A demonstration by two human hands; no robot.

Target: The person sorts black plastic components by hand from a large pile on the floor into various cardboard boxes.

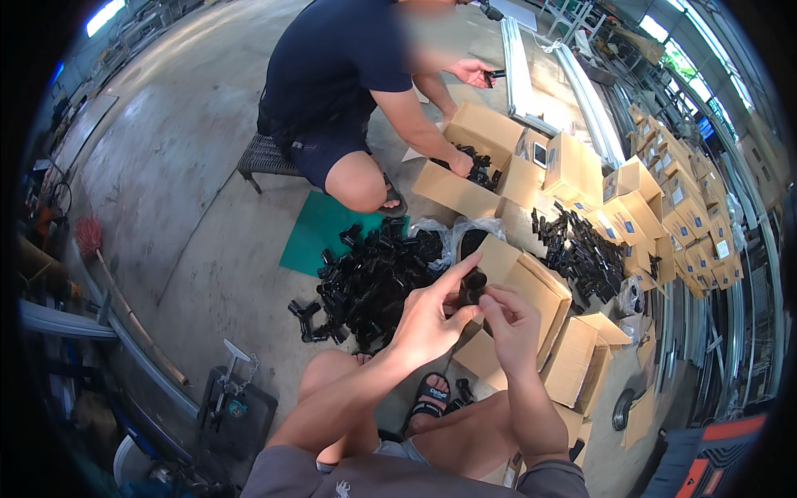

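1. Holding, head view: black tubular fitting (471,287) is up between both hands, above the person's lap, clear of the loose fittings pile (365,278).
2. Left hand (427,322): thumb and fingers around the fitting's left side, forefinger stretched out along it; exact pad contact partly hidden.
3. Right hand (512,322): thumb and fingertips pinching the fitting's right side, other fingers curled.
4. Handling, my guess: light, stiff, probably moulded plastic; unlikely to dent or break in a light grip. Surface looks smooth and shiny, so maybe slick with sweaty or oily fingers.
5. Best hold, judged: round the tube body with thumb opposite fingers, second hand on the other end to stop it rolling. Open ends can't be made out.
6. Around: pile partly on green sheet (300,236); open cardboard box (540,286) just beyond right hand.
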